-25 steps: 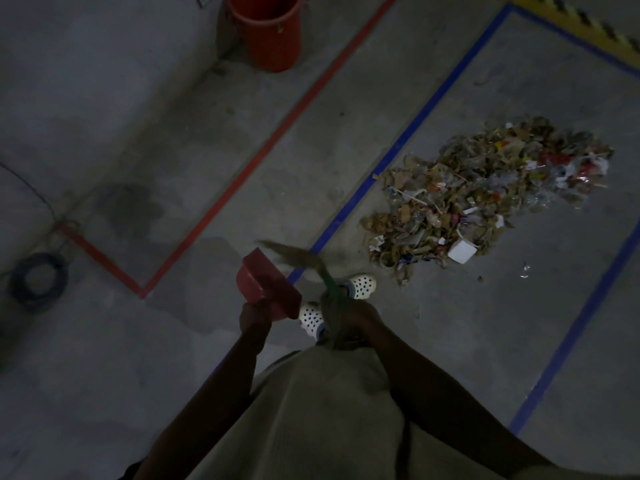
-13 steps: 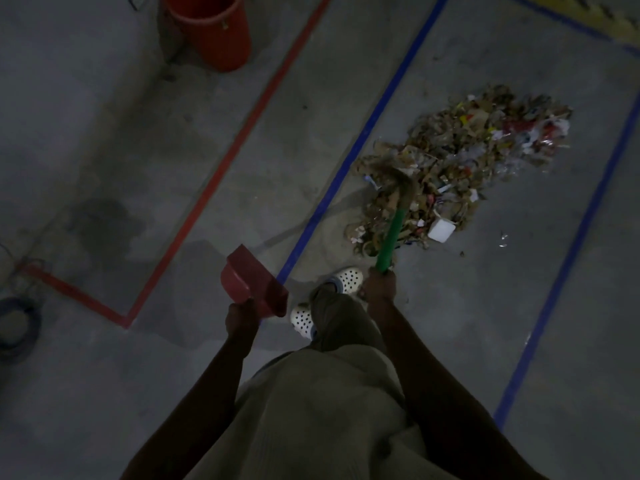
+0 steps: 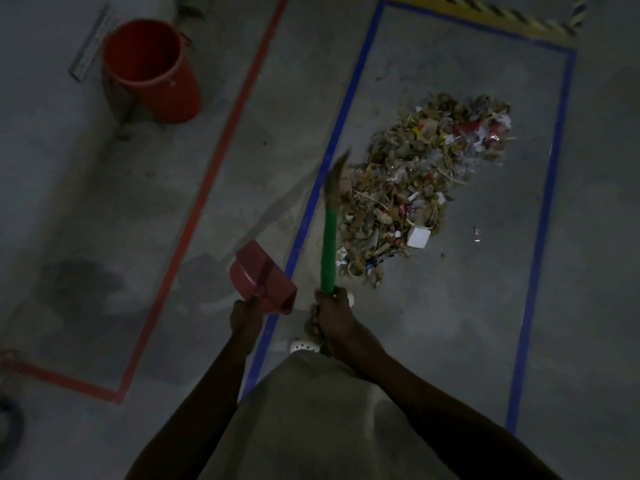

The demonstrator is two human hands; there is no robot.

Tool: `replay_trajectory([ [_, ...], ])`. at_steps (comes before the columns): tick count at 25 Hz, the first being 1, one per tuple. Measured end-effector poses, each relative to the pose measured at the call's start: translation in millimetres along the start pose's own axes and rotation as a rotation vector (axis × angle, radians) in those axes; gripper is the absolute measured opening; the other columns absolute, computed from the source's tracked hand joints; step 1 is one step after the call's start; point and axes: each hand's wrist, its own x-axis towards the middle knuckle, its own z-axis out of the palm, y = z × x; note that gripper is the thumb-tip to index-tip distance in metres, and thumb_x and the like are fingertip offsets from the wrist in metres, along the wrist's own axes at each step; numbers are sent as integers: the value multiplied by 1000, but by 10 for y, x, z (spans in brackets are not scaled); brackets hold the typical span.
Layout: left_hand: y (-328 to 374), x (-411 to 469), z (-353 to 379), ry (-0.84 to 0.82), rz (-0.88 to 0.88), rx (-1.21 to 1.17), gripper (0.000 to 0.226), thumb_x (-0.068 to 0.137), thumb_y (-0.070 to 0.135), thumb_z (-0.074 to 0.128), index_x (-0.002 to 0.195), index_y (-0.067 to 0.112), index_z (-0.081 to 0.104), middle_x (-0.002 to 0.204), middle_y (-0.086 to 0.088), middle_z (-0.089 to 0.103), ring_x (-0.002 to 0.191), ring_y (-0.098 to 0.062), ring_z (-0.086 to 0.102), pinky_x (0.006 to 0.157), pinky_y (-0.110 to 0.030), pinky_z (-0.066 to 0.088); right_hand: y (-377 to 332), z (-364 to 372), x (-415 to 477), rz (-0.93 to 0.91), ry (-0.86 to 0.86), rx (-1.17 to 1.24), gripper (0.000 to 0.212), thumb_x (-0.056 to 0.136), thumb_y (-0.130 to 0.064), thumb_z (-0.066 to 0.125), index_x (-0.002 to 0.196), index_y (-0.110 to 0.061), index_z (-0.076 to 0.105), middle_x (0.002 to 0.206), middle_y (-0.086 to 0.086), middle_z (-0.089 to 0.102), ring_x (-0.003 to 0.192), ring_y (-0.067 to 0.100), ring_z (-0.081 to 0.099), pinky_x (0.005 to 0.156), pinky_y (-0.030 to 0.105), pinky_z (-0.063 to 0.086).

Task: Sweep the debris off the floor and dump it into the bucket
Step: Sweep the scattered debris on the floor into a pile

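Observation:
A heap of debris [image 3: 415, 188], paper scraps, cardboard bits and a white block, lies on the grey floor inside a blue tape rectangle. My right hand [image 3: 330, 315] grips the green handle of a broom [image 3: 329, 244] whose straw head points up at the heap's left edge. My left hand [image 3: 246, 315] holds a red dustpan [image 3: 263, 275] by its handle, raised above the floor left of the broom. A red bucket [image 3: 152, 69] stands upright at the far left, well away from the heap.
Red tape [image 3: 221, 140] marks a zone between bucket and heap; blue tape [image 3: 332, 147] borders the debris area. Yellow-black hazard striping [image 3: 502, 19] runs along the far edge. A dark cable coil [image 3: 8, 424] lies at the lower left. My white shoe [image 3: 304, 346] shows below my hands.
The broom swung from pointing left across the dustpan to pointing forward at the heap's left edge. The view shifted, bringing the whole bucket into sight. The dustpan stayed raised.

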Motion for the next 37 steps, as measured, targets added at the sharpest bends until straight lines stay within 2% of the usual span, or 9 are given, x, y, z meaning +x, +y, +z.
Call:
replay_trajectory([
  [5,482,231,-185,57,34,51,56,99,39,51,116,-14,59,117,-33,62,107,-43,62,90,-50,50,-438,280,497,0,-29,-355,34,99,-19,56,126,1,50,90,19,56,63,26,56,57,34,47],
  [7,644,309,-242,61,38,38,58,99,40,50,119,-15,58,120,-35,60,111,-47,60,95,-54,48,-661,321,693,47,-18,-366,26,99,-13,57,118,5,55,88,19,55,73,27,56,65,37,46],
  [10,784,433,-249,48,34,17,59,100,39,48,121,-16,56,123,-36,58,115,-51,57,99,-59,45,-936,219,933,117,9,-279,12,100,-4,55,91,1,48,75,14,45,59,23,45,56,34,36],
  [15,1149,751,-142,43,86,-26,47,98,38,53,73,-1,59,89,-37,63,85,-46,63,75,-47,48,-1320,-165,1321,106,188,-64,28,102,-8,54,126,5,54,86,14,52,61,17,48,54,29,39],
  [17,1303,890,-84,5,110,-30,45,98,39,55,70,4,53,73,-26,56,69,-37,55,73,-52,47,-1392,-183,1372,96,265,13,30,101,-9,56,126,7,57,84,14,54,59,16,48,51,28,38],
  [22,2013,1372,52,-147,89,69,57,100,42,51,107,-14,62,106,-34,64,102,-48,62,87,-54,51,-1307,468,973,84,205,107,12,102,-19,54,108,-8,53,61,3,51,40,12,48,38,24,40],
  [26,2698,1966,-23,-245,125,208,62,99,45,51,118,-13,59,113,-31,64,105,-44,63,90,-50,51,-1603,1083,982,92,174,96,8,99,-22,58,104,-21,52,57,3,50,35,13,45,38,21,37],
  [32,3734,2619,-255,-274,205,326,56,100,43,46,131,-3,54,128,-25,60,116,-42,59,100,-53,49,-2578,1669,1663,189,200,169,23,101,-7,51,78,-3,52,62,12,43,44,18,38,38,18,29],
  [37,4186,2812,-378,-321,208,403,59,96,47,52,130,-2,54,122,-23,62,110,-41,62,92,-51,51,-2922,1885,1767,189,335,264,22,101,-4,49,80,-2,51,68,15,48,57,23,47,55,33,37],
])
